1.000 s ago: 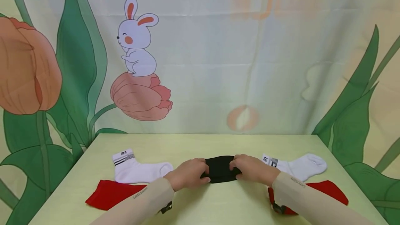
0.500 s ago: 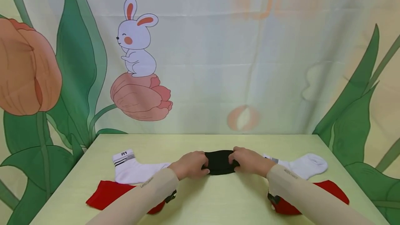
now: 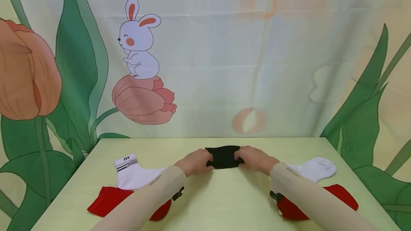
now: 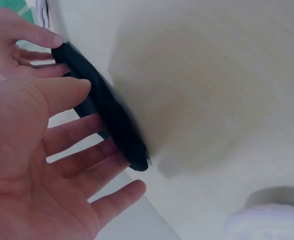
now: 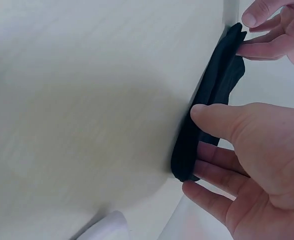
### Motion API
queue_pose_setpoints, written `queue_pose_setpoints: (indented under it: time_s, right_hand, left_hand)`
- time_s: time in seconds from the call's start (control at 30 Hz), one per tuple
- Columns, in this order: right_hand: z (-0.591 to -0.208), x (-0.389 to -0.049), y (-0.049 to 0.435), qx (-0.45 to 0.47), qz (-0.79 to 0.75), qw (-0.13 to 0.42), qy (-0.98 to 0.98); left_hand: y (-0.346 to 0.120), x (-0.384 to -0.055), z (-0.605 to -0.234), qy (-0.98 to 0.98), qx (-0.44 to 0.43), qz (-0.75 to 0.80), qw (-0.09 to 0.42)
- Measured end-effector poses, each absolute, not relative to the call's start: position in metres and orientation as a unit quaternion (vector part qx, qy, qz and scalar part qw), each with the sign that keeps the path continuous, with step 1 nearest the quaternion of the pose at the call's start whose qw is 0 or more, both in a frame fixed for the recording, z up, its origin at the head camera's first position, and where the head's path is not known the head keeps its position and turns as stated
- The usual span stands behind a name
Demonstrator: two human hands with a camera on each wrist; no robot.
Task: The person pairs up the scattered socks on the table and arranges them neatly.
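- At far left on the pale table (image 3: 221, 206), a red sock (image 3: 110, 199) lay flat, its middle hidden under the left sleeve (image 3: 154, 191).
- Just beyond it lay a white sock (image 3: 135, 176) with dark stripes and lettering at its cuff, its toe covered by that sleeve.
- The left hand (image 3: 195, 161) pinched one end of the black cloth between thumb and fingers; its little finger stood apart from the others.
- The black cloth (image 3: 223, 157) was stretched between both hands near the table's far edge; whether it touched the tabletop could not be told.
- The right hand (image 3: 257, 159) pinched the opposite end, thumb on the near side, fingers behind.
- Farther right lay a second white sock (image 3: 316, 169), partly behind the right sleeve (image 3: 313, 197), and nearer, a second red sock (image 3: 343, 196), crossed by it.
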State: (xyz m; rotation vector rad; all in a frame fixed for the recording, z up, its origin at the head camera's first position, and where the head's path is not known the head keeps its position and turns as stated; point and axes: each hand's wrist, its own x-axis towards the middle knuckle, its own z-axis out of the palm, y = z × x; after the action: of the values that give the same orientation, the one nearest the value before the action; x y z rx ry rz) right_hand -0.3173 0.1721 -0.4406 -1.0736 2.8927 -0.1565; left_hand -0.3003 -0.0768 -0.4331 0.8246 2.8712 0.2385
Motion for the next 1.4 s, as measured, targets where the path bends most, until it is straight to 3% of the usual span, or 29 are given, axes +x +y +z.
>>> queue_pose_setpoints:
  time_s: [0.4, 0.8, 1.4]
  right_hand:
    - [-0.447, -0.344, 0.17, -0.281, -0.082, 0.043, 0.955]
    - [-0.445, -0.359, 0.17, -0.219, -0.111, 0.093, 0.965]
    - [-0.442, -0.368, 0.17, -0.217, -0.123, 0.098, 0.963]
  left_hand:
    - [-0.07, -0.322, -0.432, 0.965, 0.213, 0.115, 0.096]
    - [-0.066, -0.336, -0.438, 0.972, 0.188, 0.111, 0.084]
    - [-0.067, -0.351, -0.445, 0.975, 0.176, 0.114, 0.066]
